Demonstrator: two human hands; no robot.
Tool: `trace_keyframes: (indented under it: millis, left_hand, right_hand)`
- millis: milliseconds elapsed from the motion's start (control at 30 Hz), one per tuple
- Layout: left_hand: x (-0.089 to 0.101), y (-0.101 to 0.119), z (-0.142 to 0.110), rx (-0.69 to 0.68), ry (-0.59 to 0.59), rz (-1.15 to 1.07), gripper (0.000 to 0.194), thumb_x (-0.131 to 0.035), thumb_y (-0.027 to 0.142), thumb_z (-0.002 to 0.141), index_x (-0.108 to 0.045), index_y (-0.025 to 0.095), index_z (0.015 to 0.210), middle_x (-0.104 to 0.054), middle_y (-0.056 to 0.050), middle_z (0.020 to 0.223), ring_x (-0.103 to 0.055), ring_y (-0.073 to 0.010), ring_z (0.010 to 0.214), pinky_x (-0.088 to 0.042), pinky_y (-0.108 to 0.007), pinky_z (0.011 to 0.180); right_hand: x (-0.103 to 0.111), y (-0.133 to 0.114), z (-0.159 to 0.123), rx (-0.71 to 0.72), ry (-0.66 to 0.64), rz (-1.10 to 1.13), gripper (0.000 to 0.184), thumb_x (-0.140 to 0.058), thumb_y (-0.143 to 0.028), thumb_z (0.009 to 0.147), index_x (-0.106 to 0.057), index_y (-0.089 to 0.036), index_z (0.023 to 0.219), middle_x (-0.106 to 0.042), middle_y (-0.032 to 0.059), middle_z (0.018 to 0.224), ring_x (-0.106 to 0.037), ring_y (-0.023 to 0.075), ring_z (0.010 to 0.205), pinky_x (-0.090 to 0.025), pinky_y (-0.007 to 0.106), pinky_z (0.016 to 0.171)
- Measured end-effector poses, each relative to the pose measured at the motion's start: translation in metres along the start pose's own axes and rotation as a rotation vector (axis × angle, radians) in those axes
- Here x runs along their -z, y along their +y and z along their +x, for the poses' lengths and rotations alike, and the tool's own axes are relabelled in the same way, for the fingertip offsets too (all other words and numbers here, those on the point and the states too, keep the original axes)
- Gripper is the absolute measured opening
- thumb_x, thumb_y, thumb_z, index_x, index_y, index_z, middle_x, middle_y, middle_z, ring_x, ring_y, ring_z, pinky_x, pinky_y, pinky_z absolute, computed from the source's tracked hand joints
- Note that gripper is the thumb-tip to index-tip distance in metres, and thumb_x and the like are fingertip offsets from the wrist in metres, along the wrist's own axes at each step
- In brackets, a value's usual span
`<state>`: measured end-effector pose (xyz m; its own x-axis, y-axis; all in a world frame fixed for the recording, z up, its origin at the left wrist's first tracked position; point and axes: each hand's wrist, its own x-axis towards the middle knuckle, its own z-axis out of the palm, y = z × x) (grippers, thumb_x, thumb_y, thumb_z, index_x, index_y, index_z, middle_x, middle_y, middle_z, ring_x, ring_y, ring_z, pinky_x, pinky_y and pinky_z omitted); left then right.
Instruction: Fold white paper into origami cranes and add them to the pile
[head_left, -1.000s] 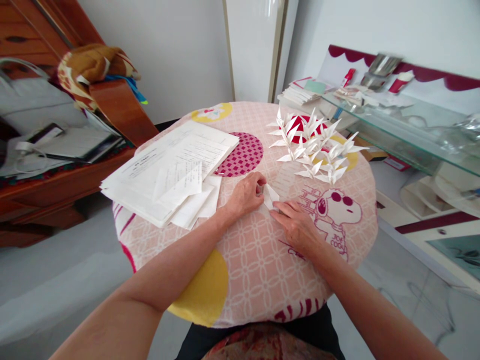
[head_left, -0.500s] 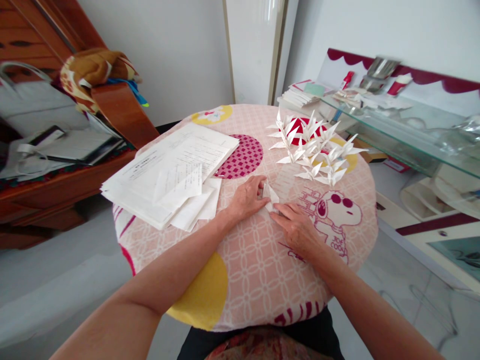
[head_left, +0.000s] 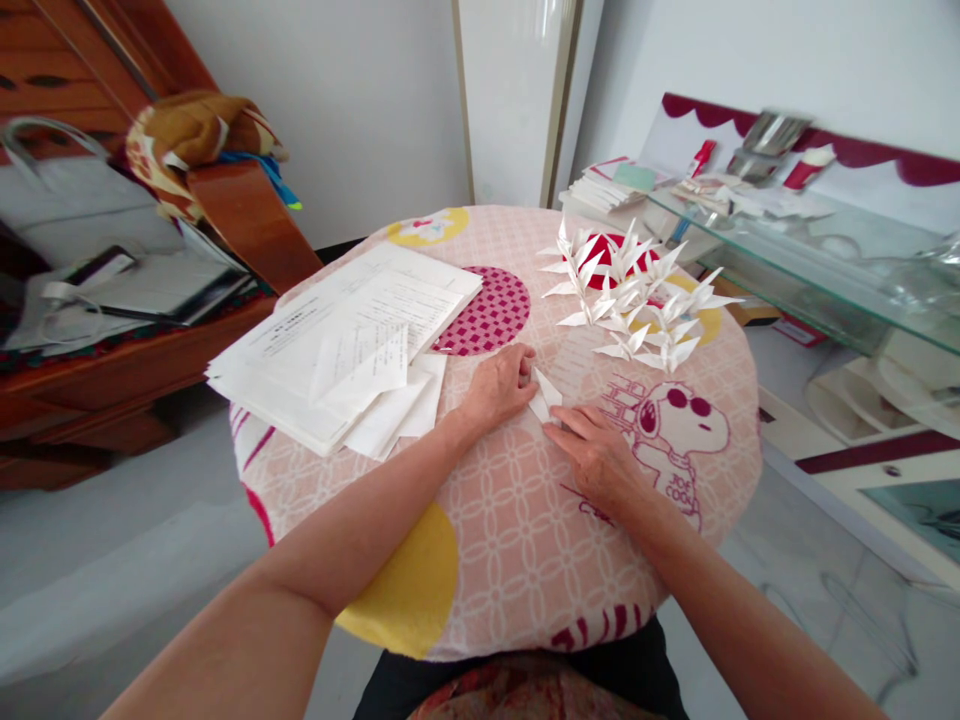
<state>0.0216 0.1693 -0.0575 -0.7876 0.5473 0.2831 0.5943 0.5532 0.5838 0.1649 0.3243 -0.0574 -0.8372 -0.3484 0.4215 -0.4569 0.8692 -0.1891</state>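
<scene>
A small white piece of folded paper (head_left: 547,392), pointed at its top, lies on the cloth between my hands. My left hand (head_left: 501,382) is closed at its left edge, with curled fingers and the thumb by the paper. At the lower right edge, my right hand (head_left: 589,445) pinches the paper with its fingers close together; its thumb is partly hidden. Beyond my hands, to the right, several white folded paper cranes (head_left: 619,290) stand in a cluster. A flat translucent sheet of paper (head_left: 576,358) rests just past the folded piece.
A stack of printed papers (head_left: 315,345) covers the left of the round table with its pink patterned cloth (head_left: 495,540). A glass shelf (head_left: 825,270) with cups and clutter stands at the right. On the left, a wooden chair (head_left: 247,215) holds folded cloth.
My left fingers have curled in more beside the folded paper, whose face shows more openly. My right hand stays nearly in place. The whole view has shifted slightly.
</scene>
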Motion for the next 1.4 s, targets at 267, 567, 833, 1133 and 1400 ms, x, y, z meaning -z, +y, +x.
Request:
trace_keyframes:
  millis: [267, 567, 833, 1133, 1400]
  left_hand:
    - [0.001, 0.004, 0.008, 0.087, -0.001, 0.068, 0.029, -0.059, 0.014, 0.079, -0.065, 0.015, 0.107, -0.072, -0.003, 0.084, -0.063, -0.0155, 0.071, -0.048, -0.028, 0.071]
    - [0.001, 0.005, 0.012, 0.133, 0.002, 0.093, 0.026, -0.059, 0.014, 0.078, -0.069, 0.016, 0.102, -0.073, -0.003, 0.082, -0.066, -0.0174, 0.075, -0.049, -0.028, 0.074]
    - [0.004, 0.002, 0.016, 0.122, -0.019, 0.056, 0.020, -0.059, 0.015, 0.077, -0.072, 0.017, 0.091, -0.074, -0.004, 0.078, -0.066, -0.0171, 0.072, -0.047, -0.027, 0.069]
    - [0.004, -0.002, 0.021, 0.151, 0.015, 0.008, 0.022, -0.056, 0.011, 0.076, -0.075, 0.015, 0.087, -0.072, -0.004, 0.075, -0.062, -0.0159, 0.068, -0.047, -0.027, 0.069]
    - [0.026, -0.009, 0.012, 0.102, -0.163, -0.338, 0.043, -0.069, 0.022, 0.073, -0.068, 0.015, 0.116, -0.072, -0.004, 0.100, -0.059, -0.0105, 0.067, -0.049, -0.023, 0.067]
  right_hand:
    - [0.001, 0.000, 0.000, -0.004, -0.009, -0.006, 0.037, -0.038, -0.003, 0.093, -0.072, -0.013, 0.106, -0.066, 0.0142, 0.118, -0.054, 0.0258, 0.104, -0.050, 0.041, 0.094]
    - [-0.002, 0.001, -0.001, -0.010, -0.004, -0.006, 0.038, -0.038, -0.004, 0.093, -0.072, -0.012, 0.108, -0.065, 0.0152, 0.121, -0.054, 0.0261, 0.105, -0.050, 0.041, 0.093]
    - [-0.006, 0.003, -0.002, -0.011, 0.008, -0.011, 0.037, -0.039, -0.005, 0.094, -0.072, -0.014, 0.108, -0.066, 0.0138, 0.120, -0.054, 0.0256, 0.103, -0.050, 0.040, 0.093]
    - [-0.007, 0.003, -0.003, -0.008, 0.021, 0.004, 0.037, -0.040, -0.006, 0.094, -0.072, -0.013, 0.110, -0.065, 0.0154, 0.122, -0.054, 0.0261, 0.106, -0.050, 0.041, 0.095]
    - [-0.004, 0.002, -0.001, -0.018, 0.016, 0.024, 0.040, -0.039, -0.003, 0.092, -0.073, -0.015, 0.110, -0.066, 0.0141, 0.119, -0.055, 0.0255, 0.105, -0.050, 0.042, 0.093]
